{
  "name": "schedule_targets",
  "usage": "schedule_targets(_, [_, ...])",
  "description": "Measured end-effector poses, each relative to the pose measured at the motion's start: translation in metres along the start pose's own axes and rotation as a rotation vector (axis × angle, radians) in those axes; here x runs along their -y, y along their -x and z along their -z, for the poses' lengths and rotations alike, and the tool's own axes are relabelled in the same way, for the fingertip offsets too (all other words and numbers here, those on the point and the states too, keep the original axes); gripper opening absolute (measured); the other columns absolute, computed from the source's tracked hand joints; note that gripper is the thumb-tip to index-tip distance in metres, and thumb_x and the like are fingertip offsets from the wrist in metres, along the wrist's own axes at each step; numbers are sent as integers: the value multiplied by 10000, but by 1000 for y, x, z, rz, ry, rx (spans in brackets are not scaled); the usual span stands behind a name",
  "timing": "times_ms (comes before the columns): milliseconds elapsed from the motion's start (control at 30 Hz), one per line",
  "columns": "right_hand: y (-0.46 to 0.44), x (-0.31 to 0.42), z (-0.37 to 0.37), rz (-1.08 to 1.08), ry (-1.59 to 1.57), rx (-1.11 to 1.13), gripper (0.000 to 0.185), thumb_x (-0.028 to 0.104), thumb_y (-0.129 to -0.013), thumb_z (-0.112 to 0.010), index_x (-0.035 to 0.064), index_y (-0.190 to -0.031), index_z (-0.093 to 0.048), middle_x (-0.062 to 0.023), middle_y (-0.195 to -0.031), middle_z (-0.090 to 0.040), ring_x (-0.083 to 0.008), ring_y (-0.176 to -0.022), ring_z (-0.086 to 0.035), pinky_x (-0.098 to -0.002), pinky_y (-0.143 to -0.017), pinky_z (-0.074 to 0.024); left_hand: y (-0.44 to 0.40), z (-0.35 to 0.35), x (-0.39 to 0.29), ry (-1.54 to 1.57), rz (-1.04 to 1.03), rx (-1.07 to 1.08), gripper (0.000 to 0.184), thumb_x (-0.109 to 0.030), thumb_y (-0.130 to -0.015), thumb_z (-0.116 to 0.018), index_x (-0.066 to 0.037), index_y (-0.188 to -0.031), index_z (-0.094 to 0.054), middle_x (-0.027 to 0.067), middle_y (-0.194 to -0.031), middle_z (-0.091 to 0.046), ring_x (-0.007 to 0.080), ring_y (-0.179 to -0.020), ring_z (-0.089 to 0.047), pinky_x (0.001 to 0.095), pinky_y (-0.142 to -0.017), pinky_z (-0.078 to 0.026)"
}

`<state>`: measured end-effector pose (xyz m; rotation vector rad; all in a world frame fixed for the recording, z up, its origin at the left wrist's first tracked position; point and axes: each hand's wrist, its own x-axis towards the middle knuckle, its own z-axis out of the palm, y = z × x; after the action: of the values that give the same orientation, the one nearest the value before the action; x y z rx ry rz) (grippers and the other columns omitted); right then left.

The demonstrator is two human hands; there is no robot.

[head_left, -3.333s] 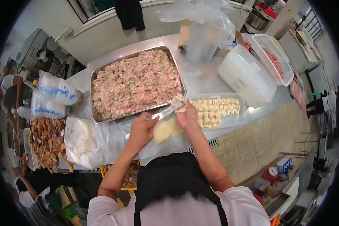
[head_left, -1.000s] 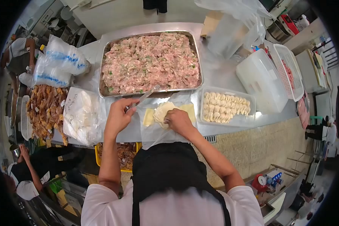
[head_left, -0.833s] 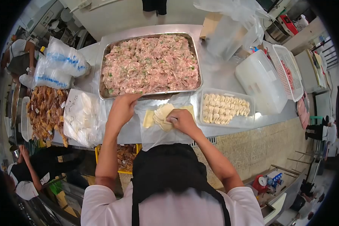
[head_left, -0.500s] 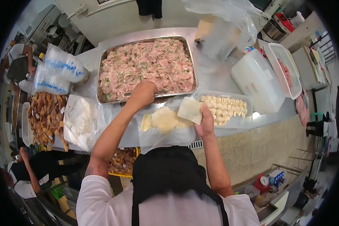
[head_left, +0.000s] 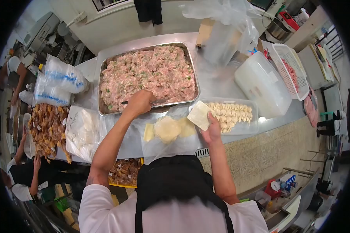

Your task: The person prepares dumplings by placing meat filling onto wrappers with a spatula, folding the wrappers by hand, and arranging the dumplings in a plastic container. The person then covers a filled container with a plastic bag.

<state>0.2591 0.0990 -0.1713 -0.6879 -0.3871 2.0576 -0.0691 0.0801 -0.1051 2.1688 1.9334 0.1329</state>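
Note:
My left hand (head_left: 141, 103) is closed on a thin spreading tool (head_left: 159, 101) over the near edge of a metal tray (head_left: 198, 83). Pink minced filling (head_left: 147, 73) with green bits fills that tray. Between the fingers and thumb of my right hand (head_left: 211, 130) is a pale square wrapper (head_left: 200, 115), held up flat. More wrappers (head_left: 167, 129) lie stacked on a plastic sheet (head_left: 155, 149) in front of me. Just beyond my right hand, a clear container (head_left: 254, 122) holds rows of folded dumplings (head_left: 233, 114).
On the left are bagged goods (head_left: 64, 75), a white plastic bag (head_left: 83, 132) and a heap of browned meat (head_left: 46, 130). A translucent box (head_left: 262, 83) and a white basket (head_left: 305, 87) stand at right. A co-worker's arm (head_left: 35, 174) shows at lower left.
Since the earlier views, my right hand has picked a wrapper off the stack and moved right with it. My left hand has reached the tray's near edge with the tool.

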Motion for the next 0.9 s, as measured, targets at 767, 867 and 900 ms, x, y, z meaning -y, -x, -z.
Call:
schedule_targets(767, [-52,-36,-86,32,-223,-107,438,224,-1084,-326,-50,-1407,-437,-173,-1359,-552,-317,-1287,-519,-455,-1149,-395,66,-8,-87,533,-8,-518,212,75,-798,-698,-31,-970,-766,125,-756,-614,252,-681,-622,344,-598,-466])
schedule_targets(867, [-50,-33,-65,3,-193,222,449,187,-1040,-397,-41,-1427,-423,-162,-1354,-554,-313,-1288,-520,-448,-1148,-391,60,-20,-76,582,37,-333,264,81,-768,-708,-27,-1003,-764,125,-779,-657,248,-706,-636,341,-613,-471])
schedule_targets(900, [-39,-30,-65,9,-193,214,449,187,-1040,-397,-41,-1427,-423,-162,-1354,-554,-313,-1288,-520,-448,-1148,-391,62,-10,-75,587,31,-328,264,81,-768,-708,-27,-1003,-764,125,-779,-657,248,-706,-636,341,-613,-471])
